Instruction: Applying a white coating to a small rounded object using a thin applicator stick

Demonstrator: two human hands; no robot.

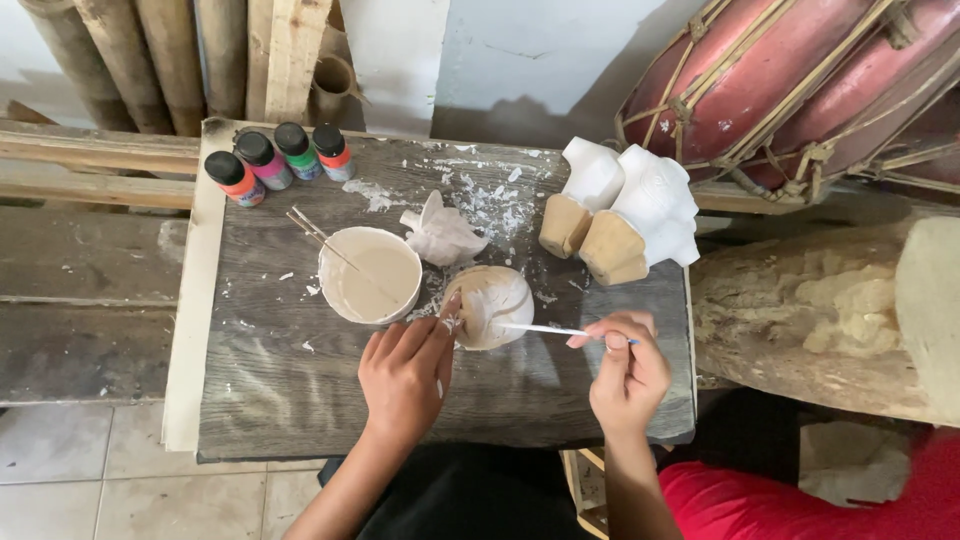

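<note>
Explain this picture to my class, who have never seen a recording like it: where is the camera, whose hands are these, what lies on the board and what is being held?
There is one picture, taken by a camera worn on a person's head, looking down at their own two bare hands. No machine is involved.

The left hand steadies a small rounded wooden piece, partly coated white. The right hand holds a thin brush whose tip meets that piece.

They work on a dark wooden board. On it lie a bowl of whitish paint with thin sticks resting in it, four small paint bottles with black caps, a crumpled white scrap, and two larger white-painted carved pieces with bare wooden bases. Drums lie behind.
</note>
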